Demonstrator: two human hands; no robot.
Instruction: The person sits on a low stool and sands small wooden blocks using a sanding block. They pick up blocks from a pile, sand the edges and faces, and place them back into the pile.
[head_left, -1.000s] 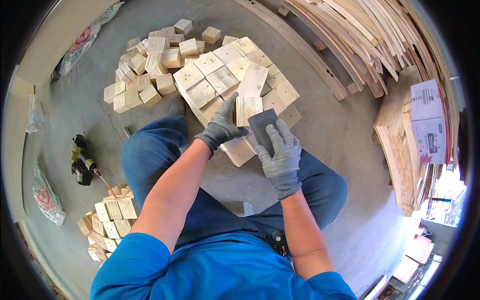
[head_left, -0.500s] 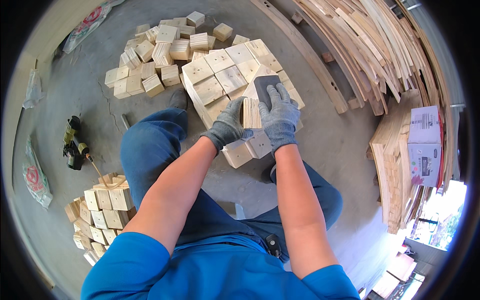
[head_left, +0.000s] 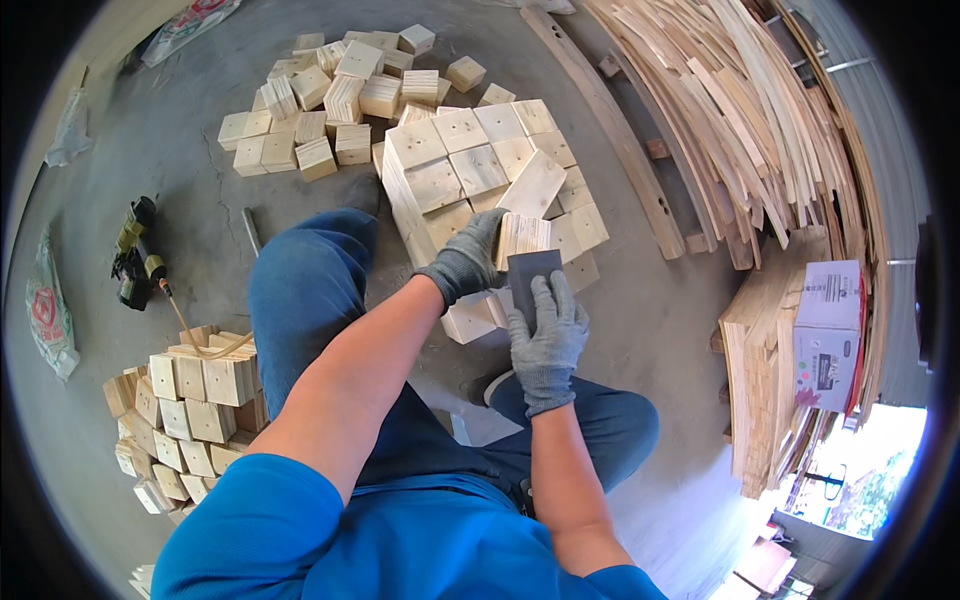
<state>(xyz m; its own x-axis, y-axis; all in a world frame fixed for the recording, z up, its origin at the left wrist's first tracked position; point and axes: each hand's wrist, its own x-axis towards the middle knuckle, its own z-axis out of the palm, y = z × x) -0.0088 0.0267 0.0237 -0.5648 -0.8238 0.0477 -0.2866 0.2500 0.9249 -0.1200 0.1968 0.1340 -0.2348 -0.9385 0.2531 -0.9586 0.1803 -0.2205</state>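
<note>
Since half a second ago: right hand point(head_left: 549, 335) drawn back toward the body, bringing the dark pad point(head_left: 524, 275) with it. The pad was over the upper face of the wood block point(head_left: 525, 236); it now sits at the near lower edge of the block's striped end. The left hand point(head_left: 472, 258) is at the same side of the block as before.

Holding. Left hand grasps the block, fingers along its left side. The block lies askew over the near part of the stack point(head_left: 480, 168), just right of the left hand's fingertips, striped end toward the body. Judged reason: the stack serves as a raised bench, and the left grip keeps the block from sliding or turning while the right hand stays free to move the pad. Right hand grasps the pad, fingers laid over its face, thumb by its left edge; this spread would give even pressure on a flat thing. (Pad-to-block contact: cannot tell from this angle.)

Pose. Left forearm runs forward and inward between the knees, palm turned toward the block. Right elbow is more bent, forearm nearly straight ahead, back of hand up. Hands near each other, the right closer to the body.

Around: loose blocks point(head_left: 360, 97) ahead and left of both hands; second pile point(head_left: 205, 415) behind and left of the left hand; boards point(head_left: 690, 120) ahead and right of the right hand.
</note>
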